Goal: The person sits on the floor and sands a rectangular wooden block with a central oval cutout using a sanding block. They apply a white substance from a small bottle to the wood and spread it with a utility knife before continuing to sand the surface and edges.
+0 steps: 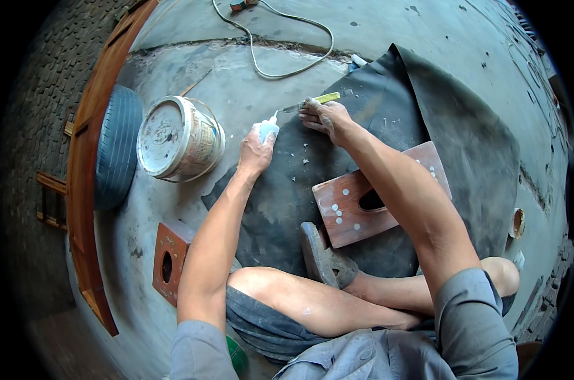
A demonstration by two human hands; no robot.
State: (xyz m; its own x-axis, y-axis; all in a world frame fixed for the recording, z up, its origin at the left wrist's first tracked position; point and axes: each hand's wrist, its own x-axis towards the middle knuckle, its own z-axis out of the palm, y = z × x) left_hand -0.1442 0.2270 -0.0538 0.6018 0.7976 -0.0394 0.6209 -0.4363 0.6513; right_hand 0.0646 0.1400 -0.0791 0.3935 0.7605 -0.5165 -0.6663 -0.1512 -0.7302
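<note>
My left hand (256, 149) is wrapped round a small pale-blue squeeze bottle (268, 130) with a white pointed nozzle. Just to its right, my right hand (324, 116) grips a yellow-handled knife (329, 97), whose thin grey blade points left toward the nozzle. Whether blade and nozzle touch, I cannot tell. Whitish residue marks the fingers of both hands. Below my right forearm lies a reddish wooden piece (338, 231) with an oval hole and several pale round spots; the forearm covers part of it. White crumbs are scattered on the dark sheet (268, 209) under my hands.
To the left stand a lidded white bucket (163, 136), a tyre (119, 145) and a long wooden frame (86, 158). A second wooden piece with a hole (170, 258) sits by my left elbow. A pale cable (331, 39) loops across the concrete. My sandal (318, 253) rests near the sheet's middle.
</note>
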